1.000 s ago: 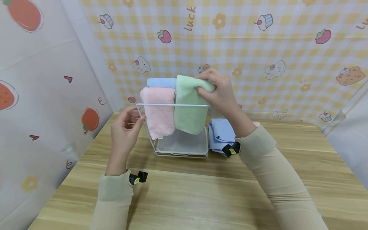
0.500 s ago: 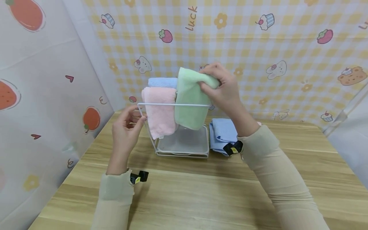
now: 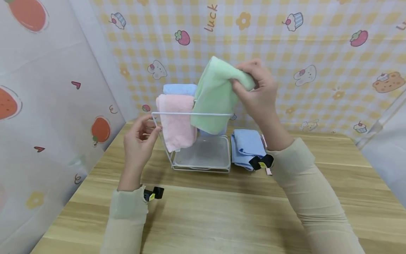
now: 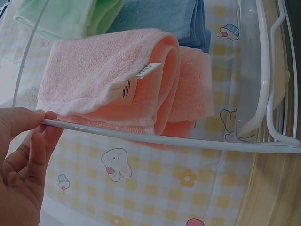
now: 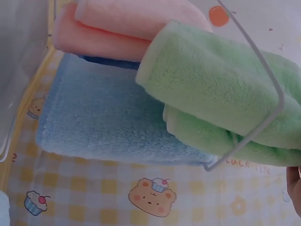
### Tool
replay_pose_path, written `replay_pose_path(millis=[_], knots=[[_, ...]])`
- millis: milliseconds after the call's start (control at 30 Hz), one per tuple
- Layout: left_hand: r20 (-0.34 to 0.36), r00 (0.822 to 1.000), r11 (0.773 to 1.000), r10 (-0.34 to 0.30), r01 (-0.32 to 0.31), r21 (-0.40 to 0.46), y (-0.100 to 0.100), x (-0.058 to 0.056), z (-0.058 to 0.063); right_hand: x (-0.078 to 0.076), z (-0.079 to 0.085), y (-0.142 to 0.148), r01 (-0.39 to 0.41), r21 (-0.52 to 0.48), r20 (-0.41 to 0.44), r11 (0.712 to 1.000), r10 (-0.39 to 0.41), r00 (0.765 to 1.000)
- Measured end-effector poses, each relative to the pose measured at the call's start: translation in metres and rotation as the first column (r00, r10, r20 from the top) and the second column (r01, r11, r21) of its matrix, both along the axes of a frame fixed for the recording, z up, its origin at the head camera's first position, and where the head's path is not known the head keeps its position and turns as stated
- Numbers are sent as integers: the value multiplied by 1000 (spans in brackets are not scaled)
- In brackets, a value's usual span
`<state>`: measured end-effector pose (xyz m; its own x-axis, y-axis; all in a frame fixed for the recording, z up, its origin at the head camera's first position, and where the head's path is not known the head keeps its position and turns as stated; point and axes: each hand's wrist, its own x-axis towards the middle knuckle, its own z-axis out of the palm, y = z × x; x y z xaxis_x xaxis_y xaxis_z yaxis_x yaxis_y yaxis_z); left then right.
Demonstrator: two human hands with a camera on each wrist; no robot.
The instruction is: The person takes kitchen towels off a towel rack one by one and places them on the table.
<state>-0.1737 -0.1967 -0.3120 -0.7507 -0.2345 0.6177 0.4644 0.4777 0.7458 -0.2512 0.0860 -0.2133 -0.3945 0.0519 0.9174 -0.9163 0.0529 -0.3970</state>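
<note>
My left hand (image 3: pixel 139 144) pinches the upper left side wire of a white wire rack (image 4: pixel 202 143), thumb and fingertips on the rod. With my right hand (image 3: pixel 258 91) I grip the top end of a light green towel (image 3: pixel 217 91), which is tilted up above the rack's top. Its lower part hangs behind the front bar in the head view. A folded pink towel (image 3: pixel 177 120), with a small white tag, hangs over the rack on the left. Behind it hangs a blue towel (image 5: pixel 108 113), partly hidden by the pink and green ones.
A translucent tray (image 3: pixel 203 158) sits in the rack's base. Right of it, a folded blue cloth (image 3: pixel 248 141) lies on the wooden table (image 3: pixel 206 218), with a thin pink-and-white item (image 3: pixel 269 171) beside it, partly behind the right wrist. A patterned curtain (image 3: pixel 317 106) hangs behind.
My right hand has moved up and to the right, lifting and tilting the green towel and uncovering more blue towel behind it. My left hand keeps its place on the rack.
</note>
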Motion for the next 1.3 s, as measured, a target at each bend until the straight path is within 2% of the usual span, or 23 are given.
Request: replay_pose_path(millis=[133,300,567,867,1100,1300], knots=[[-5,1000,1000,-1,1,-8,0,-1,0,2,5,5,7,-71,9,997,-7,1000],[1,1000,1000,1,-1,-5,0,0,1,6,6,11,29,-113,-2,993,-30,1000],[1,1000,1000,-19,19,0,-5,1,1,27,9,10,61,-209,-1,976,-62,998],[-5,999,999,-36,36,11,-9,2,1,39,13,15,140,-344,8,928,-147,989],[-2,999,999,-33,33,5,-9,3,1,36,15,29,184,-431,28,883,-191,981],[3,1000,1000,-30,30,3,-9,4,2,33,13,42,189,-488,50,852,-189,981]])
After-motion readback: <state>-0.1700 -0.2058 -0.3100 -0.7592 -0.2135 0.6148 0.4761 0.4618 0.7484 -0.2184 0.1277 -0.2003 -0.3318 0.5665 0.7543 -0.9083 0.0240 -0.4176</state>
